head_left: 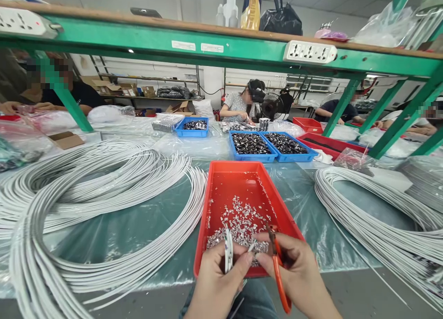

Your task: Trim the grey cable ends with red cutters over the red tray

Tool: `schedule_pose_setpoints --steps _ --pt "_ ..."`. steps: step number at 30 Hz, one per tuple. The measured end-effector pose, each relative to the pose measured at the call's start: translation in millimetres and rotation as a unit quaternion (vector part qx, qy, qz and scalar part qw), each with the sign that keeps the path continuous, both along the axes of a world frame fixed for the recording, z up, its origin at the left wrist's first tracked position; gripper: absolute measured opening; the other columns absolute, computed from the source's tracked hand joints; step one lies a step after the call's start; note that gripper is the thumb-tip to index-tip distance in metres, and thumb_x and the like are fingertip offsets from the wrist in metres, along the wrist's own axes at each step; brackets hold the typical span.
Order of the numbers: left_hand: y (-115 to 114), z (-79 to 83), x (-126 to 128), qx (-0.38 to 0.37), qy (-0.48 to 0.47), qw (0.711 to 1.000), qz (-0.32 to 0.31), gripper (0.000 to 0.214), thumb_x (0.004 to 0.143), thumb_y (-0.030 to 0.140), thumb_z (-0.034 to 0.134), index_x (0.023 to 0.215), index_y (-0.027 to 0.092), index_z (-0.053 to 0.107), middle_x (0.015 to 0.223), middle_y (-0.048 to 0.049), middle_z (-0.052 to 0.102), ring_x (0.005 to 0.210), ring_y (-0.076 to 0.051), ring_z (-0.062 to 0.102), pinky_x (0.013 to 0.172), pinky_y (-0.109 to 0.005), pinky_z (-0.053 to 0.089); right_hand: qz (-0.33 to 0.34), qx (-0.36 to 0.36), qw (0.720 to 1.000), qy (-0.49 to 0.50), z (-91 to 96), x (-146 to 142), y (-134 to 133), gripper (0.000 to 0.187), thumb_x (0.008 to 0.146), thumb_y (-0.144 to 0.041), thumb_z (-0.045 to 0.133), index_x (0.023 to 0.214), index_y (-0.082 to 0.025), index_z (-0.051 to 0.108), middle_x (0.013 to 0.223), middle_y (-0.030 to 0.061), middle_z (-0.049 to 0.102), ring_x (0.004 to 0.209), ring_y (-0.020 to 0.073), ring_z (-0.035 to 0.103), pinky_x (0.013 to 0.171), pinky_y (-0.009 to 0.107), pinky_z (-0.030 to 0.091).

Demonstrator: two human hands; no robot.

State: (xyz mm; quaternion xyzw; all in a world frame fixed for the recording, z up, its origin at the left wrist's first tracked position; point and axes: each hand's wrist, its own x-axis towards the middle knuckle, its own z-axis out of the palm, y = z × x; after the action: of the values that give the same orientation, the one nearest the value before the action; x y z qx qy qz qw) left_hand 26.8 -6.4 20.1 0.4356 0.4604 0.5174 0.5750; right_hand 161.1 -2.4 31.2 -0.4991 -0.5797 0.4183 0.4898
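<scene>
left hand (216, 286) pinches wires (228, 252); right hand (301, 277) grips pliers (278, 273); red tray (238, 180): metal bits (242, 222)

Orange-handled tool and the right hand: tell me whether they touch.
Touching. The head view shows the right hand closed around the orange-handled tool, its handle passing between thumb and fingers above the red tray. The left hand holds white wires.

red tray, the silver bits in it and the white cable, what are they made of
Red rectangular tray: likely moulded plastic, glossy, uniform colour. Small silvery pieces: probably metal, they glint brightly. White cable ends in the left hand: seemingly plastic-sheathed, smooth and matte.
</scene>
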Motion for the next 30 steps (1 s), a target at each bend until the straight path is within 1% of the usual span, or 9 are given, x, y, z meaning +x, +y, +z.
schedule_pose_setpoints --steps 3,7,11,13,17,20,24,27,30 --pt "5.0 2.6 2.1 0.005 -0.005 1.000 -0.012 0.029 0.067 0.038 0.071 0.056 0.014 0.057 0.038 0.0098 0.034 0.036 -0.004 0.026 0.037 -0.016 0.021 0.036 0.009 0.999 -0.002 0.2 0.7 8.2 0.033 0.067 -0.031 0.071 0.045 -0.018 0.048 0.050 -0.0068 0.032 0.048 0.0108 0.032 0.046 0.023 0.032" --pt "15.6 7.3 2.6 0.016 0.000 0.999 -0.041 0.024 0.070 0.034 0.068 0.060 0.015 0.058 0.037 0.0092 0.037 0.035 -0.004 0.027 0.037 -0.017 0.020 0.078 0.024 0.997 -0.017 3.8 6.6 19.1 0.033 0.074 -0.028 0.062 0.049 -0.020 0.042 0.049 -0.0080 0.029 0.044 0.0087 0.026 0.041 0.022 0.024" --pt "23.3 11.5 3.5 0.017 0.017 0.998 -0.063 0.021 0.074 0.032 0.063 0.062 0.015 0.058 0.036 0.0096 0.036 0.034 -0.005 0.027 0.037 -0.018 0.020 0.081 0.065 0.993 -0.058 8.2 13.4 26.2 0.031 0.070 -0.014 0.057 0.051 -0.021 0.034 0.051 -0.0089 0.025 0.047 0.0088 0.023 0.042 0.022 0.022" --pt "25.4 11.6 5.1 0.042 0.042 0.997 -0.039 0.020 0.075 0.031 0.060 0.062 0.015 0.058 0.040 0.0085 0.038 0.037 -0.007 0.029 0.039 -0.019 0.022 0.060 0.088 0.991 -0.083 10.5 13.8 26.6 0.028 0.063 -0.005 0.054 0.052 -0.022 0.034 0.052 -0.0090 0.027 0.049 0.0091 0.023 0.044 0.023 0.021" --pt "25.6 7.5 8.4 0.122 0.157 0.978 0.070 0.014 0.072 0.020 0.060 0.058 0.017 0.059 0.054 0.0034 0.048 0.046 -0.010 0.039 0.046 -0.022 0.031 0.050 0.091 0.989 -0.104 16.1 12.6 26.1 0.031 0.056 0.001 0.050 0.052 -0.022 0.031 0.051 -0.0094 0.026 0.049 0.0089 0.022 0.045 0.024 0.018" --pt "22.6 3.6 10.4 0.172 0.226 0.953 0.108 0.013 0.073 0.020 0.060 0.060 0.018 0.063 0.059 0.0008 0.052 0.050 -0.014 0.047 0.051 -0.025 0.035 0.093 0.041 0.993 -0.068 18.9 15.2 29.0 0.032 0.061 -0.007 0.053 0.051 -0.023 0.027 0.052 -0.0090 0.025 0.048 0.0083 0.021 0.042 0.023 0.018" --pt "20.0 1.7 11.9 0.215 0.262 0.934 0.115 0.013 0.076 0.019 0.060 0.063 0.018 0.064 0.065 -0.0026 0.058 0.060 -0.018 0.055 0.062 -0.028 0.041 0.154 -0.030 0.988 0.000 19.6 22.5 34.2 0.026 0.072 -0.035 0.057 0.056 -0.021 0.043 0.041 -0.0110 0.030 0.037 0.0069 0.023 0.037 0.022 0.022" --pt "22.0 1.1 10.2 0.204 0.238 0.944 0.105 0.015 0.074 0.019 0.061 0.059 0.018 0.061 0.064 -0.0029 0.059 0.060 -0.018 0.056 0.060 -0.028 0.041 0.138 -0.038 0.989 0.031 18.0 27.8 39.3 0.029 0.076 -0.043 0.053 0.059 -0.022 0.044 0.037 -0.0130 0.026 0.034 0.0082 0.023 0.037 0.023 0.024" --pt "27.3 -2.3 5.6 0.103 0.145 0.984 0.031 0.018 0.075 0.031 0.062 0.066 0.016 0.063 0.047 0.0026 0.050 0.041 -0.011 0.044 0.042 -0.022 0.033 0.061 -0.004 0.998 0.015 13.4 32.0 49.8 0.034 0.074 -0.029 0.063 0.052 -0.022 0.037 0.045 -0.0117 0.024 0.043 0.0083 0.019 0.041 0.023 0.019"
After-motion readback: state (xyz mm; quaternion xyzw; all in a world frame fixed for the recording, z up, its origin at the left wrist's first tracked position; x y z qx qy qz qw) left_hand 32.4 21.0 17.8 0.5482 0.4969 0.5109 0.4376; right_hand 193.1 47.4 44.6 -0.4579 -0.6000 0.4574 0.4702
